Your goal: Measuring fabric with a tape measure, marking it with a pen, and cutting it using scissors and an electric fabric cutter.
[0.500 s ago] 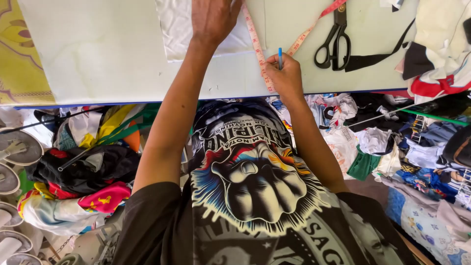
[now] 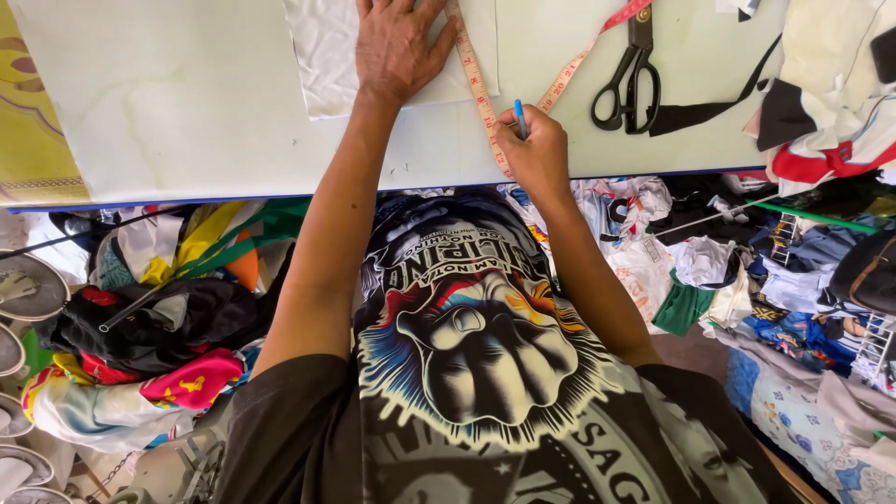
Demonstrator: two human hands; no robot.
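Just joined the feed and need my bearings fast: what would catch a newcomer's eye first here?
The left hand lies flat on a white cloth piece at the top of the pale table. Beside it, the right hand grips a blue pen and pins a measuring tape near the table edge. Black scissors lie to the right, with heaps of coloured fabric below.

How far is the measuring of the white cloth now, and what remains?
Done: the white cloth lies flat on the table, with the measuring tape laid along its right edge. In hand: the left hand presses down the cloth and tape, while the right hand holds a blue pen at the tape. Left: the black scissors lie untouched, so nothing looks cut.
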